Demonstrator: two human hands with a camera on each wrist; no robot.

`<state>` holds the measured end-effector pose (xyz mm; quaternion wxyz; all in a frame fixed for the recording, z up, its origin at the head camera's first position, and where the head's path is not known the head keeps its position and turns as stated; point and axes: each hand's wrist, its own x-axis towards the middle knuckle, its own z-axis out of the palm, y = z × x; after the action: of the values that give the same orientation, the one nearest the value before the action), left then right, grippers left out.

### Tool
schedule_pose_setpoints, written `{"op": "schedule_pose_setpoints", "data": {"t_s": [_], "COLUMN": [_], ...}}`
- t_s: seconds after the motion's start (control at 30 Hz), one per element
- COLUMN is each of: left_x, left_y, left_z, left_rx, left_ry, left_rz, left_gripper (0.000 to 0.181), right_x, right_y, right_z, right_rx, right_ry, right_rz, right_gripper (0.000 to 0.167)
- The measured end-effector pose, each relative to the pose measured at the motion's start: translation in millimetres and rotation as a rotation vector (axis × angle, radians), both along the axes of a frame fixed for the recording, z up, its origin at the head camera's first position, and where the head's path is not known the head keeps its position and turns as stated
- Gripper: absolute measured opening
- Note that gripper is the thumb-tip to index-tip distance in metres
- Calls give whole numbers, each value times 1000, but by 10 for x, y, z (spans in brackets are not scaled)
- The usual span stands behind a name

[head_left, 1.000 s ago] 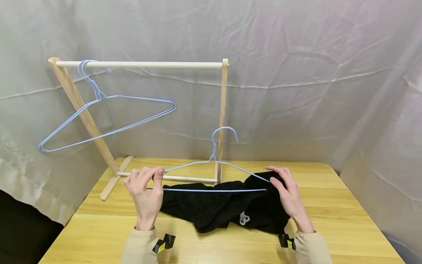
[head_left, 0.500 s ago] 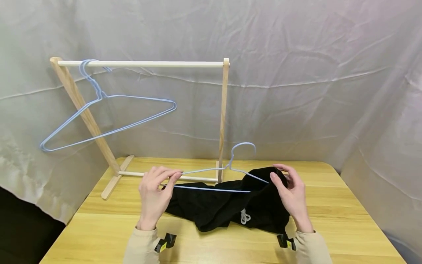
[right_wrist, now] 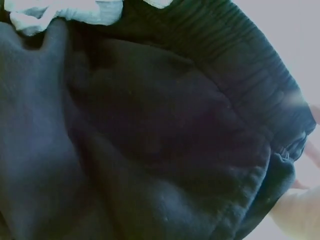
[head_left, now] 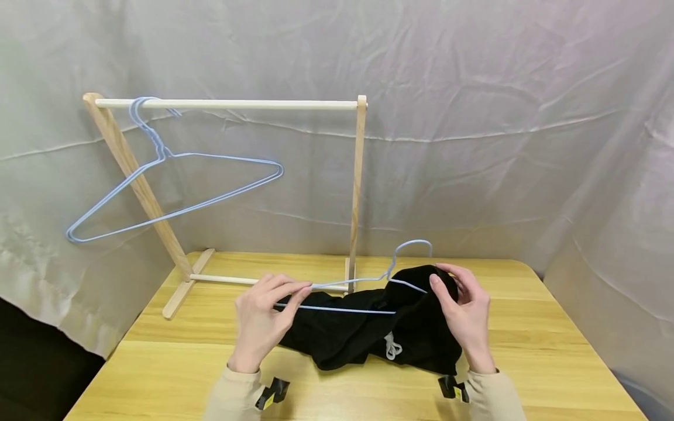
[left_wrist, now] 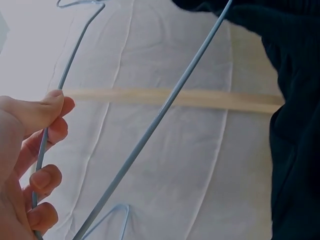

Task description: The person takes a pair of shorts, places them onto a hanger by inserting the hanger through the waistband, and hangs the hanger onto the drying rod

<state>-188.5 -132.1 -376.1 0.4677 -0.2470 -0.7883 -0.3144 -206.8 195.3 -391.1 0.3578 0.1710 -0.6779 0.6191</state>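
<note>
My left hand (head_left: 265, 321) pinches the upper left arm of a light blue wire hanger (head_left: 337, 309) between thumb and fingers. In the left wrist view, its fingers curl round the hanger's wire (left_wrist: 165, 107)'s neighbouring arm. Black drawstring pants (head_left: 337, 339) lie bunched on the table, a white drawstring (head_left: 392, 347) looped at their front. At the right, my right hand (head_left: 468, 313) grips and lifts the gathered waistband (right_wrist: 240, 75). The hanger's right end reaches into the waist opening, and the cloth hides its tip. Its hook points up.
Behind stands a wooden rack (head_left: 358, 193) with a white top rail (head_left: 263, 105). Several light blue hangers (head_left: 226, 196) hang at the rail's left end. The yellow wooden table (head_left: 526, 339) is enclosed by grey cloth (head_left: 474, 146) at the back and sides.
My left hand has moved right and slightly down, carrying the hanger with it. More of the hanger's right end is inside the waistband. The right hand keeps its grip, nearly still.
</note>
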Motion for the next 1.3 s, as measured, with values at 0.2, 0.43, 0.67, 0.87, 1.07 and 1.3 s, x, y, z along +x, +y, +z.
{"op": "schedule_pose_setpoints", "data": {"t_s": [0.2,0.43,0.67,0.87,1.07,1.3], "left_x": [7,22,23,67,68,88], "left_y": [107,172,137,-34,122,307], "left_z": [-27,-42,-37,30,17,-8], "left_rx": [-16,-26,-51,-37,-38,4], "left_ry": [8,21,10,26,76,64], "left_rz": [-20,-44,-20,5,-8,-35], "left_gripper": [4,6,6,4,5,12], "right_x": [-2,33,1,2,41,33], "right_y": [-23,-50,-56,-32,-114,-210], "right_z": [-2,23,25,31,34,16], "right_rx": [-2,12,-2,-47,5,128], "right_ry": [-2,9,157,215,166,171], "right_rz": [18,10,75,115,105,93], "right_gripper": [26,26,29,36,33,31]}}
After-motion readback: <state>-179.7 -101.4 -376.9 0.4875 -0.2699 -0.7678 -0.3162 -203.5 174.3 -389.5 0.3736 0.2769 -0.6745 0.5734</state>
